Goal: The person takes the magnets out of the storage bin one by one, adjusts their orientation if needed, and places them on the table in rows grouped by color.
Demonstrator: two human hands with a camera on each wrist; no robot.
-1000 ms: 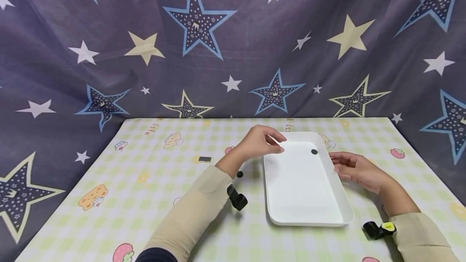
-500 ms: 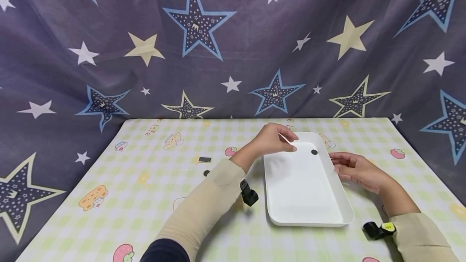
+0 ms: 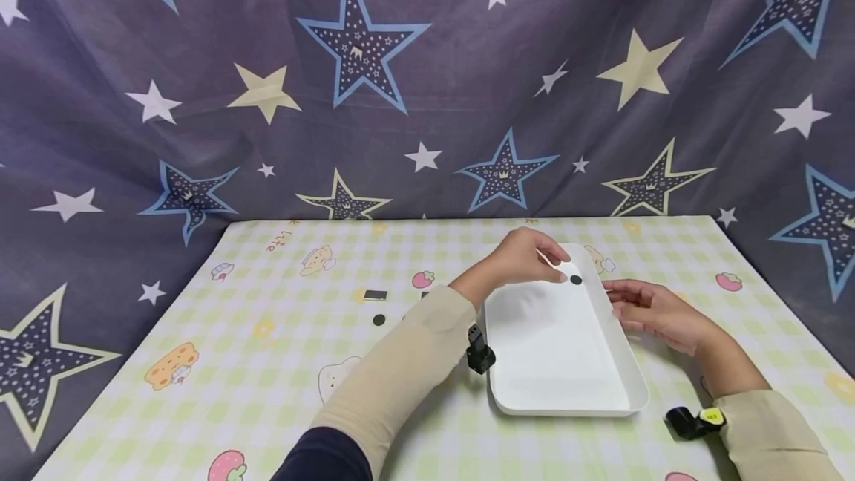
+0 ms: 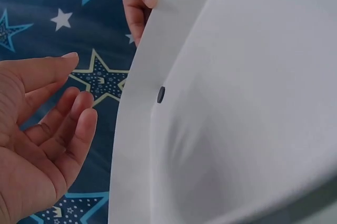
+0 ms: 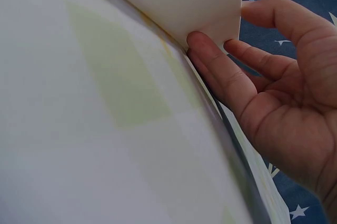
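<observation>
A white rectangular tray [image 3: 561,347] lies on the table, with a small black disc [image 3: 576,280] inside near its far right corner. My left hand [image 3: 524,257] hovers over the tray's far end, its fingertips just left of that disc. In the left wrist view the left hand's thumb and fingers [image 4: 79,134] are loosely bent and apart, with nothing between them; the disc [image 4: 161,95] lies on the tray by its wall. My right hand [image 3: 657,314] rests at the tray's right side. In the right wrist view its fingertips [image 5: 202,45] touch the tray's outer wall [image 5: 210,2].
Left of the tray, a small black rectangular piece [image 3: 375,295] and another black disc [image 3: 379,320] lie on the checked tablecloth [image 3: 280,347]. More dark pieces show partly behind my left sleeve [image 3: 414,362]. A star-patterned curtain [image 3: 427,95] hangs behind the table.
My left hand has moved right across the tray toward the black disc. Its sleeve uncovers a disc on the table and hides others. The right hand and tray stay put.
</observation>
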